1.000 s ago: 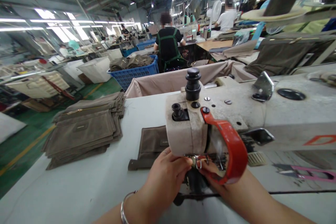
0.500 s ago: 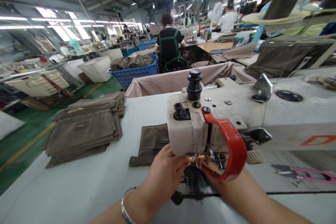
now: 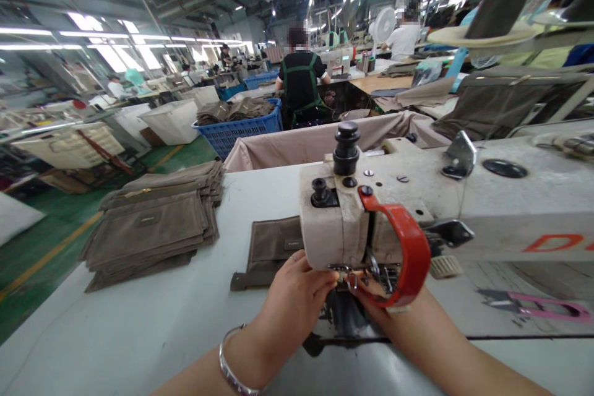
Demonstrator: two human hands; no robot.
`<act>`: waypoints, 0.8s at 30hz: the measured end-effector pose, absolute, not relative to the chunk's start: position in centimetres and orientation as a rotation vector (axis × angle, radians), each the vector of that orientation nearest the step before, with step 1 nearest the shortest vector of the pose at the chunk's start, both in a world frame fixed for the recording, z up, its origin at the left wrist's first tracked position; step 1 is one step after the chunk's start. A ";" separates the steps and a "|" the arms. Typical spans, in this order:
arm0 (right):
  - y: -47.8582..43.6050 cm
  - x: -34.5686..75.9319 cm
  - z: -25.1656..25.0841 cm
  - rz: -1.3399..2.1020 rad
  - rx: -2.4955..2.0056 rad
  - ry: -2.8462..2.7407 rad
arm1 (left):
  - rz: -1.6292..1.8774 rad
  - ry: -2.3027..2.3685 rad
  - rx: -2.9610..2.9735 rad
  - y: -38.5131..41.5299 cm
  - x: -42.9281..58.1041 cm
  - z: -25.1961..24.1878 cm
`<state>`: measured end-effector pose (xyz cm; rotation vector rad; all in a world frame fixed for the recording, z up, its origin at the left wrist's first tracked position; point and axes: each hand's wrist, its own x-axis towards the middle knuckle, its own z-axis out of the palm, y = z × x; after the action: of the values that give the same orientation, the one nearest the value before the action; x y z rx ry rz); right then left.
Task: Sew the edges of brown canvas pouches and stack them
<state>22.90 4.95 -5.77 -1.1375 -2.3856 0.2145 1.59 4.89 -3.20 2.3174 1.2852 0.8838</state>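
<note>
A brown fabric panel [image 3: 273, 241] with a small label lies flat on the table, its right part hidden behind the head of the white sewing machine [image 3: 325, 229]. At the panel's near edge, beside the presser foot [image 3: 351, 279], my left hand [image 3: 292, 300] has thumb and forefinger pinched together on it. My right hand [image 3: 383, 304] reaches in from the other side below the red curved guard [image 3: 415, 253]. Its fingers are drawn together close to the foot, partly covered by the guard and metal parts, so what they grip is hidden.
On the left of the table [image 3: 153, 334] stands a pile of brown zippered fabric pieces [image 3: 158, 229]. Pink-handled thread snips [image 3: 533, 306] lie at the right. Behind the table are a pink cloth-lined bin [image 3: 278, 148], a blue crate [image 3: 241, 130] and a seated co-worker [image 3: 301, 77].
Both hands keep their hold beside the presser foot, with hardly any movement. The whole view has shifted slightly.
</note>
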 end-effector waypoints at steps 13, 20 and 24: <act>4.8 22.6 -5.2 0.392 -1.167 -2.301 | 0.795 1.369 2.304 4.4 1.9 -3.1; 4.9 22.8 -4.7 0.406 -1.141 -2.283 | 0.763 1.382 2.317 4.8 1.9 -2.4; 5.2 24.6 -4.4 0.328 -0.999 -2.254 | 0.612 1.345 2.443 3.8 0.6 -0.6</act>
<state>24.58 5.17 -4.43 -0.9989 -2.2536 0.3284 0.61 3.78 -0.64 2.4433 1.3447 0.6121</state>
